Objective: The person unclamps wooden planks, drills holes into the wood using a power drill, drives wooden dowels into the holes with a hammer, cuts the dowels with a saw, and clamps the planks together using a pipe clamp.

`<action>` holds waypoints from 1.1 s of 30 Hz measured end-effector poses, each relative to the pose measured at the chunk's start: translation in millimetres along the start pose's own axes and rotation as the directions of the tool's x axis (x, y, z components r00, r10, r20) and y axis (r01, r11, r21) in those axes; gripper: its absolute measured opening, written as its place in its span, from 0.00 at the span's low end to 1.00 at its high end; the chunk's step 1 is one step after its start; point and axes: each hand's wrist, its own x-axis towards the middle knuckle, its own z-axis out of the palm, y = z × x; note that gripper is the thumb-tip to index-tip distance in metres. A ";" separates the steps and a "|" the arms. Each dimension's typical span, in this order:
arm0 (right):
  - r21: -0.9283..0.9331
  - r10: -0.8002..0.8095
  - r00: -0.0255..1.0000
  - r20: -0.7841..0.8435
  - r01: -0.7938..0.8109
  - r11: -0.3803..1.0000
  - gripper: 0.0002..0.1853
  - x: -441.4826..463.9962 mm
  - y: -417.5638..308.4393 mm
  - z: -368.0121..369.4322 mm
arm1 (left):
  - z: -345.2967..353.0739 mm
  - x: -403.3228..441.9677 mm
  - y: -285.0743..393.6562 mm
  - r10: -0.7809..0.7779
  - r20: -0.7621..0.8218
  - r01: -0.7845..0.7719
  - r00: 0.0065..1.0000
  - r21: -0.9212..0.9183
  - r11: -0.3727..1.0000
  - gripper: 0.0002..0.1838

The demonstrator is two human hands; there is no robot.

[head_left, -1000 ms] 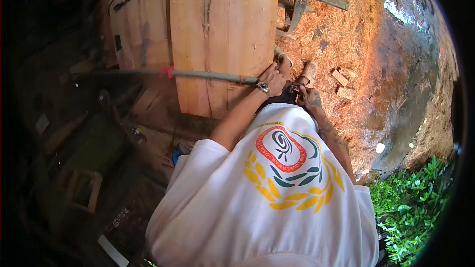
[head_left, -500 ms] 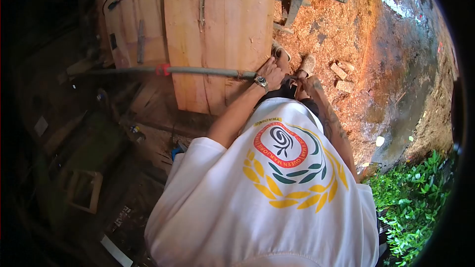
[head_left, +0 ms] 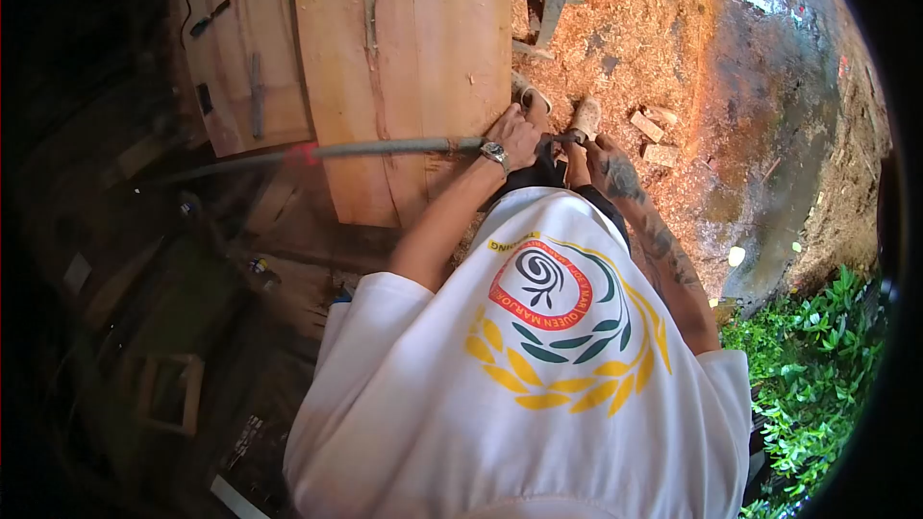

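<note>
A long grey pipe clamp point(head_left: 394, 146) with a red part point(head_left: 306, 153) runs across the near end of a wide wooden panel point(head_left: 442, 48). My left hand point(head_left: 517, 133), with a watch on the wrist, is closed around the clamp's end beside the panel's right edge. Just to its right, my right hand point(head_left: 606, 163) has its fingers closed at the dark screw handle point(head_left: 569, 138) of the clamp. Part of that grip is hidden. The clamp's far left end is blurred and dim.
A second wooden panel point(head_left: 260, 58) lies to the left, with a grey bar point(head_left: 257, 96) and a black cord on it. A wooden trestle point(head_left: 553, 0) stands beyond. Wood offcuts point(head_left: 660, 155) lie on sawdust, and green plants point(head_left: 808, 356) grow at lower right.
The clamp's far left end has dipped toward me and its red part has shifted off the panel's edge. My right hand has moved slightly away from my left. The view has shifted a little.
</note>
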 end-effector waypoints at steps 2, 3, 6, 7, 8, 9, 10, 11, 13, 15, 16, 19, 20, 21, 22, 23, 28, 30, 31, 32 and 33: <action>-0.013 -0.020 1.000 -0.022 0.020 1.000 0.10 -2.7 4.3 6.4 | 16.5 -3.9 -3.3 0.028 -0.083 -0.029 0.996 -0.006 1.000 0.11; -0.021 -0.027 0.999 -0.029 0.027 0.999 0.10 -4.7 0.1 6.5 | 16.4 -5.7 -3.1 0.034 -0.058 -0.035 0.998 -0.021 0.999 0.12; -0.009 0.018 1.000 0.008 -0.018 1.000 0.09 -9.0 0.9 10.3 | 31.3 -5.5 -4.3 0.052 -0.070 -0.055 0.996 -0.040 0.998 0.17; -0.013 0.019 1.000 0.020 -0.018 1.000 0.09 -8.4 1.9 11.5 | 34.3 -5.4 -5.0 0.062 -0.076 -0.065 0.995 -0.043 0.997 0.17; -0.022 0.025 0.997 0.070 -0.023 0.999 0.13 -8.6 3.2 11.4 | 37.1 -6.3 -6.1 0.070 -0.081 -0.074 0.994 -0.046 0.996 0.17; -0.032 0.031 0.992 0.120 -0.028 0.999 0.16 -9.5 5.0 10.1 | 39.7 -7.7 -7.0 0.079 -0.086 -0.084 0.993 -0.049 0.995 0.17; -0.044 0.039 0.985 0.168 -0.033 0.999 0.21 -9.0 4.5 7.2 | 36.0 -8.9 -5.7 0.071 -0.069 -0.075 0.995 -0.047 0.996 0.17; -0.004 -0.013 0.994 0.109 0.013 1.000 0.17 -7.0 4.8 5.7 | 27.7 -9.8 -1.8 0.063 -0.053 -0.066 0.997 -0.046 0.997 0.17; 0.069 -0.112 0.994 -0.014 0.113 0.991 0.11 2.8 7.1 3.3 | 12.9 -9.1 2.4 0.053 0.004 -0.053 0.999 -0.050 0.997 0.17; 0.090 -0.081 0.989 0.126 0.070 0.993 0.11 21.5 11.8 -10.5 | 2.8 -7.2 3.0 0.044 0.085 -0.039 0.995 -0.059 0.997 0.17; 0.100 -0.068 0.979 0.194 0.049 0.994 0.11 32.0 18.0 -13.7 | -3.9 -6.4 2.8 0.037 0.123 -0.030 0.992 -0.060 0.998 0.17; 0.137 -0.164 0.962 0.216 0.137 0.981 0.10 47.4 58.9 11.9 | -3.8 -5.3 2.9 0.041 0.123 -0.036 0.992 -0.044 0.998 0.16; 0.245 -0.097 0.982 0.163 0.055 0.968 0.09 44.0 58.7 17.6 | 5.8 -8.9 1.9 0.057 0.048 -0.056 0.997 -0.026 0.998 0.15; 0.353 -0.026 0.993 0.118 -0.017 0.935 0.09 36.5 54.9 21.0 | 11.9 -9.9 1.5 0.074 -0.030 -0.074 0.997 -0.003 0.997 0.15; 0.460 0.045 0.996 0.079 -0.076 0.884 0.10 30.4 52.8 27.1 | 14.2 -10.8 3.3 0.076 -0.097 -0.072 0.992 0.038 0.997 0.14; 0.566 0.104 0.990 0.094 -0.139 0.812 0.13 24.0 56.2 40.4 | 16.3 -8.9 0.8 0.100 -0.085 -0.099 0.991 0.013 0.995 0.14; 0.647 0.447 0.837 0.316 -0.535 0.543 0.23 56.3 56.1 52.6 | 26.2 -13.0 1.1 0.115 -0.191 -0.113 0.975 0.018 0.993 0.15; 0.480 0.386 0.910 0.152 -0.410 0.775 0.27 65.9 167.9 178.0 | 19.2 -18.5 3.4 0.102 -0.205 -0.099 0.973 0.024 0.995 0.16; 0.492 0.384 0.895 0.227 -0.446 0.748 0.27 69.4 199.8 209.7 | 15.8 -18.7 2.8 0.103 -0.211 -0.101 0.972 0.022 0.995 0.16; 0.546 0.398 0.854 0.334 -0.520 0.657 0.26 70.7 206.0 204.4 | 16.1 -18.3 1.8 0.123 -0.248 -0.131 0.961 -0.018 0.991 0.16; 0.578 0.397 0.803 0.444 -0.595 0.558 0.26 68.4 213.0 199.5 | 18.1 -15.9 2.5 0.117 -0.222 -0.128 0.968 -0.034 0.991 0.16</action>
